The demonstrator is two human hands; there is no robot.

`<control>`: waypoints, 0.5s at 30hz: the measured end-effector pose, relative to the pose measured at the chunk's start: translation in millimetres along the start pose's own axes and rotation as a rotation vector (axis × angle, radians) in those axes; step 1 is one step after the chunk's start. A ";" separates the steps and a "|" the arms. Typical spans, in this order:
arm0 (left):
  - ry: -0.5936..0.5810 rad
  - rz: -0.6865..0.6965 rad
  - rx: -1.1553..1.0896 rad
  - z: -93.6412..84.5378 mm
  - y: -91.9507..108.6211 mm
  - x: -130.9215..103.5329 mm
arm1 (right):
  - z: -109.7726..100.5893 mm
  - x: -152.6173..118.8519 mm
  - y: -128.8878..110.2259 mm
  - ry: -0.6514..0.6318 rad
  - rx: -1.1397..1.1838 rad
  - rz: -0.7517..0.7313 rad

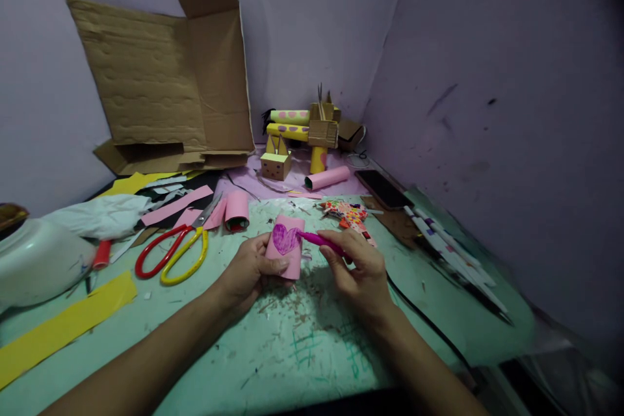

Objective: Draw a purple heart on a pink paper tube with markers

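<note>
Both forearms reach in from the bottom edge over the pale green counter [302, 351], which is scuffed with pen marks and littered with small scraps. Left hand [251, 270] is closed around a pink paper roll [287, 247], thumb across its lower front, holding it upright just above the counter; a purple heart is drawn on the side facing the camera. Right hand [358, 266] grips a magenta marker [319, 240] in its fingers, the tip touching the right edge of the heart. Left of the hands lie scissors [175, 250] with one red and one yellow handle, blades shut, and just beyond them a second pink roll [237, 210] on its side. A yellow paper strip [63, 328] lies near the left edge beside a white bowl-like container [39, 263]. Farther back stand a small cardboard box figure [275, 161], a cardboard and yellow-tube model [312, 127], and a flattened cardboard sheet [160, 78] leaning on the wall. A dark phone [383, 188] lies to the right
</note>
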State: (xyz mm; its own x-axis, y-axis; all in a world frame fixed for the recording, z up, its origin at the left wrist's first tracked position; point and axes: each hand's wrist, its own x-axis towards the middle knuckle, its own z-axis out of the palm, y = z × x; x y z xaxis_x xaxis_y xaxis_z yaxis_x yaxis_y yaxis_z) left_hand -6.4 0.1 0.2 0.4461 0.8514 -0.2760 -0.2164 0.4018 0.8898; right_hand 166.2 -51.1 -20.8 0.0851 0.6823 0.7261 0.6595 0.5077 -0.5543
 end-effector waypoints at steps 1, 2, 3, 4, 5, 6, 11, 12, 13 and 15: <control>0.002 -0.001 0.000 0.1 0.0 -0.1 | -0.1 -0.1 -0.1 -0.003 -0.004 0.001; 0.003 -0.002 -0.001 0.1 0.1 -0.2 | -0.4 -0.2 -0.2 -0.008 -0.007 0.003; 0.001 -0.003 -0.003 0.0 0.1 -0.3 | -0.8 -0.4 -0.4 -0.014 -0.010 0.007; 0.000 -0.003 -0.006 -0.1 0.1 -0.3 | -1.2 -0.5 -0.6 -0.023 -0.010 0.009; 0.004 -0.004 -0.009 -0.1 0.2 -0.2 | -1.5 -0.7 -0.8 -0.033 -0.008 0.009; 0.014 -0.005 -0.010 -0.2 0.3 0.0 | -1.8 -0.8 -1.1 -0.044 -0.003 0.007; 0.007 0.007 -0.009 -0.7 -0.6 0.7 | -1.8 -1.4 -2.1 -0.022 -0.009 0.026; -0.003 0.013 -0.006 -1.0 -0.9 0.5 | -1.7 -1.5 -2.3 -0.013 -0.013 0.032; -0.007 0.018 -0.003 -1.2 -1.2 0.1 | -1.7 -1.7 -2.5 -0.014 -0.015 0.035; -0.001 0.017 0.005 -1.3 -1.6 -0.7 | -1.7 -2.2 -3.3 -0.036 -0.011 0.032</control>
State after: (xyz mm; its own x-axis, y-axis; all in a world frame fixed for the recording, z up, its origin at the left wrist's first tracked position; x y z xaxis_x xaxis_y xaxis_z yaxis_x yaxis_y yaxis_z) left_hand -7.6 -0.7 -1.6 0.4428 0.8579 -0.2607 -0.2196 0.3857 0.8961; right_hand 165.2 -55.2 -19.9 0.0793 0.7163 0.6932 0.6654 0.4798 -0.5719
